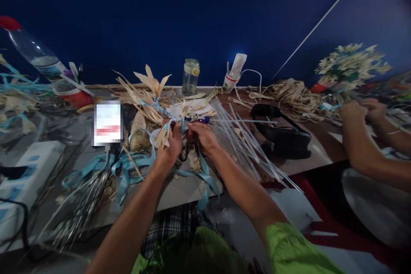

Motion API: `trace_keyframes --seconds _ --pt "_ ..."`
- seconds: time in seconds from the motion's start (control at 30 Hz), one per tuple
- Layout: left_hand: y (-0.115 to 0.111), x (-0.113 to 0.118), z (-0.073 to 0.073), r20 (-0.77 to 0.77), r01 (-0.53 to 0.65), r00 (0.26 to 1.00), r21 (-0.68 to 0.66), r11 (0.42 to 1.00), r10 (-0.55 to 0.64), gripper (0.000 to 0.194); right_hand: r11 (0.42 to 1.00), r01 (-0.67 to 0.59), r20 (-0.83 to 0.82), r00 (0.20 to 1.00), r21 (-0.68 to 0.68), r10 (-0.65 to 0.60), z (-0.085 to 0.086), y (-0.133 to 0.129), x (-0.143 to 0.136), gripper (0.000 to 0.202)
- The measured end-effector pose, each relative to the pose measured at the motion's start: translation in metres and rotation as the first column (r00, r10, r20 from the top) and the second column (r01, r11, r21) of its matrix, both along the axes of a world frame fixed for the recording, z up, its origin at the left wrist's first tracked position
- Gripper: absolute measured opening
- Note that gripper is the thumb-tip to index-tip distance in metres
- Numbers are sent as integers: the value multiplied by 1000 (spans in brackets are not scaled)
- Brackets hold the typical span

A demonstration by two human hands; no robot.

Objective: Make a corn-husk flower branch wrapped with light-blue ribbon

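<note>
My left hand is closed around a dried-husk flower spray, its stems wrapped in light blue ribbon. Pale petals hang past the fingers and a larger bloom stands up behind. My right hand is pinched close beside the left, at the wrapped stem; its fingertips are partly hidden. Light blue ribbon trails below the hands to the table edge, and more ribbon lies in loops to the left. Just behind the right fingers lies a dark blue object with a small red light.
Clear thin sticks and a black headset-like object lie to the right. Metal wires, a lit phone and a power strip are left. A glass jar stands behind. Another person's hands work at the far right.
</note>
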State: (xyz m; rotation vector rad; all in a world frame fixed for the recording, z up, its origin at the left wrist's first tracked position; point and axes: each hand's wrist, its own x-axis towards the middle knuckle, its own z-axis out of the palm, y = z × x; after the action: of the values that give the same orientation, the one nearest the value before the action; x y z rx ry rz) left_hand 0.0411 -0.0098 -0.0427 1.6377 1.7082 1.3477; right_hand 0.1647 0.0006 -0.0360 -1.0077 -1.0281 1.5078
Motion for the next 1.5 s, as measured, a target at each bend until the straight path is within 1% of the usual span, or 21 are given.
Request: trace_keyframes --seconds 0.1,0.2,0.27,0.33,0.4,0.43,0.53,0.6,0.67,0.8,0.87,1.0,1.07,1.13,1.2,1.33,1.4,1.5 --pt "-3 -1 6 -41 51 998 7 999 -51 18 998 43 17 999 55 -44 3 1 0 25" --pt "-5 1 7 -70 86 994 21 996 -84 17 994 10 64 998 112 -18 5 2 0 25" --pt "-6 3 5 -77 106 992 17 994 -104 18 996 6 74 997 91 -13 4 3 0 22" --pt "-6 6 5 -71 110 991 1 994 -109 18 999 23 54 998 39 -25 1 5 -1 23" --pt "-6 7 6 -55 76 995 -46 996 -78 19 1000 10 29 1000 5 -10 -1 5 -1 23" --pt "-7 7 8 -47 47 998 -82 995 -51 19 1000 -2 13 1000 13 1 -1 5 -1 23" --pt "-8 6 14 -5 -14 1000 -155 988 13 19 994 -9 -10 1000 108 10 3 4 -1 22" --pt "-8 6 17 25 -26 999 -144 989 29 17 987 16 -1 1000 162 -16 6 2 -1 19" --pt "-8 6 18 51 -37 998 -115 993 43 17 986 33 -3 999 166 -33 6 1 -2 19" --pt "-6 7 16 138 -58 988 -84 995 69 17 993 30 -81 996 111 -21 0 1 -6 19" --pt "-5 8 14 158 -62 985 -85 994 75 16 993 35 -106 994 112 -23 -3 2 -8 17" --pt "-4 6 8 84 -28 996 -54 998 33 18 986 -5 -88 996 170 20 -5 4 -7 17" --pt "-3 4 4 81 -6 997 -24 1000 8 21 984 -48 -86 994 170 64 -5 5 -5 24" --pt "-1 3 0 84 -26 996 -42 999 29 23 984 -74 -79 993 164 88 -5 6 -2 31" --pt "0 2 -3 79 -48 995 -76 996 54 23 983 -81 -35 996 166 88 -6 7 0 29" --pt "0 3 -4 76 -36 996 -98 995 44 21 980 -44 112 993 196 22 -6 11 4 21" --pt "-1 4 -2 66 -42 997 -121 992 50 21 962 -31 198 980 270 -24 -5 12 4 19" --pt "-4 5 4 50 -40 998 -145 989 48 22 911 -24 329 936 411 -124 -5 13 3 17"
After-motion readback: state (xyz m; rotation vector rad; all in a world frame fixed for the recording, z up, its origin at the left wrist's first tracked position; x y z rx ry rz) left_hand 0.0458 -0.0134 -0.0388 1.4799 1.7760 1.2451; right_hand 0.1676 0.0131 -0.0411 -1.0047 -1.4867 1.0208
